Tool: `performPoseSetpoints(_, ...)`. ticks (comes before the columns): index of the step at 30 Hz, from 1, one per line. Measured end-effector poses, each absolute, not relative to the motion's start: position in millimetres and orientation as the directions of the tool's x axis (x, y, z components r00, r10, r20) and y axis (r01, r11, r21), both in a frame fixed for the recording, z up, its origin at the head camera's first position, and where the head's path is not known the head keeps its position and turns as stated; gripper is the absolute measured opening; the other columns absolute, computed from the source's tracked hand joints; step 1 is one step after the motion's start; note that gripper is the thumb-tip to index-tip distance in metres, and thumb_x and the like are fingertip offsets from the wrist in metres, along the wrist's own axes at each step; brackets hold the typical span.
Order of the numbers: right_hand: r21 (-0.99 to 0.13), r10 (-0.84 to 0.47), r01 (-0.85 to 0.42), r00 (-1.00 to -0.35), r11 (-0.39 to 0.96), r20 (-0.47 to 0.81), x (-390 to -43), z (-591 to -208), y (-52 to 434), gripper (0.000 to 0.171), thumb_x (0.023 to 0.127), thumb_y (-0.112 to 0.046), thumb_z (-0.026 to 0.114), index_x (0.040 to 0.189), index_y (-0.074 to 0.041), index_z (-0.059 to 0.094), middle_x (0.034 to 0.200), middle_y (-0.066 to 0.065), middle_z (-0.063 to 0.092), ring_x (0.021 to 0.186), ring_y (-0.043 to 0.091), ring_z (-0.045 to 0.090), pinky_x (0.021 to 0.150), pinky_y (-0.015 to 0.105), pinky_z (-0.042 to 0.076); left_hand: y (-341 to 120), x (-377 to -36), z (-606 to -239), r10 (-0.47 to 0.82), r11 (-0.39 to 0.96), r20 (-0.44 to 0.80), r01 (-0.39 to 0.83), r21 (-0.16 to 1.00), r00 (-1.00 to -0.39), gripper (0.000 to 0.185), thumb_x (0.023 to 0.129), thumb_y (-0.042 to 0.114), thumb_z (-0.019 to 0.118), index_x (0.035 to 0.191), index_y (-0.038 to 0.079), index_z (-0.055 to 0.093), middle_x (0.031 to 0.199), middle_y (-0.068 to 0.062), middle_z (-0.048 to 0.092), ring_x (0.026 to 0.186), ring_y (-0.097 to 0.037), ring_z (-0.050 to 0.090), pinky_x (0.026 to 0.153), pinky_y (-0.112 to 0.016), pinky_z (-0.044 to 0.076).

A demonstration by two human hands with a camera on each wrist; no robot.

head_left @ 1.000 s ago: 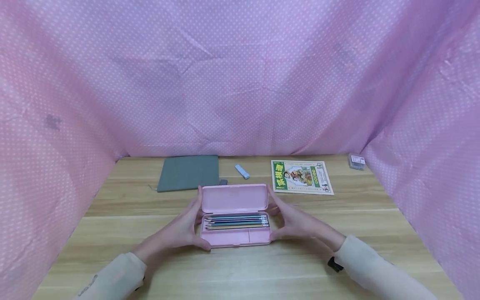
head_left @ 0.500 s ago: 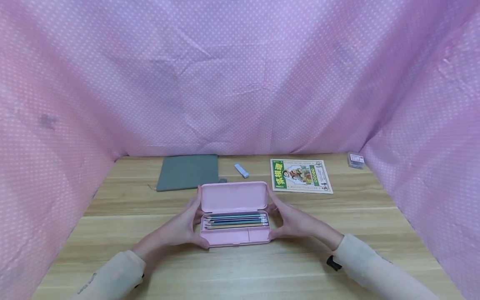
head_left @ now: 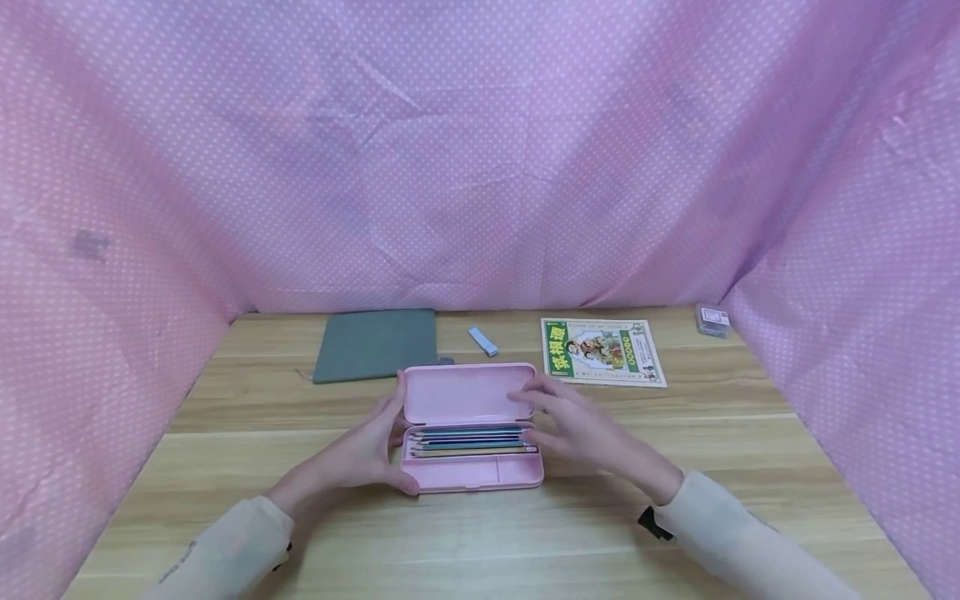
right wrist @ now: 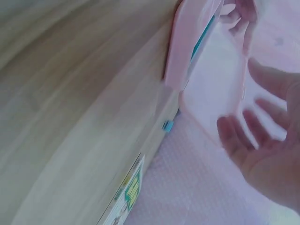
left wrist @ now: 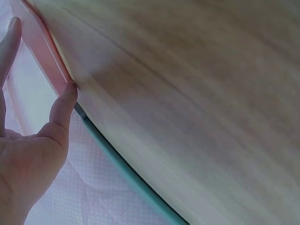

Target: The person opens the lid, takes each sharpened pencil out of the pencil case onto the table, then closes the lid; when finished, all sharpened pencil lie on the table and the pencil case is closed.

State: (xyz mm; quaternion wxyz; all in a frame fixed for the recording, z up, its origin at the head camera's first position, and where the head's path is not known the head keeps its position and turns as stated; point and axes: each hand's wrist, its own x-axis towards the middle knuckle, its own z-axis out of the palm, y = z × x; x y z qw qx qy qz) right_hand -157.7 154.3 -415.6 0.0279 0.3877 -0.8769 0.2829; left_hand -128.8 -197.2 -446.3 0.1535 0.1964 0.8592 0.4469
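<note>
- The pink dotted curtain (head_left: pixel 480 150) walls the scene on three sides; the wrist views catch only blurred patches of it.
- The table (head_left: pixel 750 467) is pale wood planks. The head view shows all of it; the left wrist view shows mostly bare wood grain.
- The grey pouch (head_left: pixel 377 344) lies flat at the back left, well apart from the booklet (head_left: pixel 602 352) at the back right. The right wrist view shows just a green and yellow corner of the booklet.
- The pencil case (head_left: pixel 471 425) sits open at the middle front of the table, its lid raised behind the tray. Pencils (head_left: pixel 468 440) lie side by side in the long back compartment; only the head view shows them clearly.
- The left hand (head_left: pixel 363 450) holds the case's left end, fingers curled along the side and thumb at the front corner. The left wrist view shows the thumb tip pressed on the pink edge.
- The right hand (head_left: pixel 570 421) hovers at the case's right end, fingers spread and loose, gripping nothing. The right wrist view shows them blurred, just beside the lid; whether they touch it I cannot tell.
- A small clear box (head_left: pixel 712 320) sits in the far right corner.
- A blue eraser (head_left: pixel 483 341) lies between pouch and booklet.
</note>
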Motion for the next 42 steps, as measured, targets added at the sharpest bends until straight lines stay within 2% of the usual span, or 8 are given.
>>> performPoseSetpoints(4, -0.446, -0.773, -0.768, -0.593, 0.46, 0.223, -160, -418, 140, 0.037, 0.091, -0.015, 0.078, 0.126, -0.007, 0.071, 0.115, 0.003, 0.066, 0.103, 0.017, 0.063, 0.092, 0.032, 0.056, -198, -129, -448, 0.487, 0.488, -0.082, 0.193, 0.852, -0.87, 0.155, 0.062, 0.024, 0.1, 0.159, 0.027, -0.02, 0.161, -0.015, 0.014, 0.13, -0.03, 0.052, 0.107, -0.039, 0.046)
performPoseSetpoints(6, -0.445, -0.795, -0.768, -0.579, 0.46, 0.178, -162, -421, 135, 0.033, 0.092, -0.013, 0.077, 0.124, -0.008, 0.072, 0.113, 0.003, 0.068, 0.102, 0.014, 0.064, 0.091, 0.029, 0.056, -198, -129, -448, 0.482, 0.483, -0.089, 0.18, 0.857, -0.871, 0.155, 0.061, 0.023, 0.1, 0.16, 0.026, -0.019, 0.161, -0.013, 0.015, 0.132, -0.029, 0.051, 0.107, -0.037, 0.046)
performPoseSetpoints(14, -0.459, -0.811, -0.732, -0.583, 0.504, 0.039, -168, -428, 122, 0.029, 0.091, -0.006, 0.075, 0.12, -0.01, 0.075, 0.108, -0.001, 0.072, 0.094, 0.006, 0.064, 0.087, 0.024, 0.057, -198, -128, -450, 0.481, 0.451, -0.081, 0.167, 0.877, -0.873, 0.156, 0.059, 0.023, 0.101, 0.16, 0.03, -0.017, 0.162, -0.009, 0.013, 0.133, -0.027, 0.051, 0.108, -0.034, 0.045)
performPoseSetpoints(21, -0.421, -0.821, -0.755, -0.569, 0.503, 0.039, -169, -431, 117, 0.03, 0.089, -0.004, 0.077, 0.118, -0.011, 0.077, 0.106, -0.001, 0.073, 0.095, 0.005, 0.065, 0.087, 0.025, 0.057, -199, -127, -451, 0.473, 0.442, -0.061, 0.177, 0.879, -0.879, 0.153, 0.061, 0.023, 0.1, 0.162, 0.03, -0.014, 0.162, -0.01, 0.017, 0.131, -0.027, 0.053, 0.106, -0.035, 0.047)
performPoseSetpoints(29, -0.286, -0.843, -0.819, -0.535, 0.498, 0.062, -169, -429, 114, 0.026, 0.088, -0.009, 0.079, 0.113, -0.016, 0.077, 0.092, -0.004, 0.069, 0.077, 0.004, 0.058, 0.071, 0.024, 0.055, -199, -128, -451, 0.472, 0.426, -0.042, 0.185, 0.886, -0.881, 0.154, 0.059, 0.019, 0.101, 0.162, 0.029, -0.012, 0.158, -0.011, 0.023, 0.13, -0.027, 0.055, 0.106, -0.033, 0.048)
performPoseSetpoints(36, -0.346, -0.823, -0.775, -0.568, 0.53, 0.014, -168, -431, 113, 0.031, 0.089, -0.008, 0.078, 0.119, -0.014, 0.076, 0.1, -0.001, 0.07, 0.083, 0.005, 0.059, 0.076, 0.023, 0.056, -199, -128, -452, 0.475, 0.423, -0.045, 0.183, 0.887, -0.879, 0.153, 0.059, 0.019, 0.101, 0.162, 0.029, -0.012, 0.159, -0.01, 0.02, 0.13, -0.027, 0.054, 0.106, -0.033, 0.048)
performPoseSetpoints(42, -0.361, -0.82, -0.768, -0.572, 0.529, 0.013, -169, -434, 112, 0.024, 0.091, -0.007, 0.076, 0.112, -0.015, 0.079, 0.098, -0.003, 0.07, 0.083, 0.004, 0.059, 0.074, 0.021, 0.055, -199, -129, -452, 0.481, 0.414, -0.04, 0.186, 0.891, -0.876, 0.154, 0.059, 0.017, 0.101, 0.162, 0.028, -0.013, 0.161, -0.01, 0.018, 0.13, -0.028, 0.054, 0.106, -0.034, 0.048)
